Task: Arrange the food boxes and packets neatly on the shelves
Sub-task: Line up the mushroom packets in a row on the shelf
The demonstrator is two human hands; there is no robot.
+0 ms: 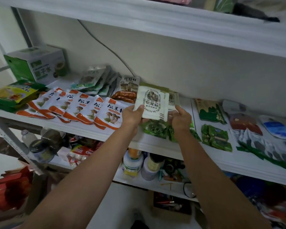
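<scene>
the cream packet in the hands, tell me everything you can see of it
The cream packet is a flat, glossy pouch, plastic by its look, printed with a round brown mushroom picture ringed by letters and dark characters below. It is held tilted above the shelf, over green packets. The left hand grips its lower left edge, thumb on the front; the right hand pinches its lower right corner. A similar packet shows just behind it.

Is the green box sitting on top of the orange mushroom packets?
No, the green box stands in the back left corner, apart from the orange mushroom packets.
</scene>
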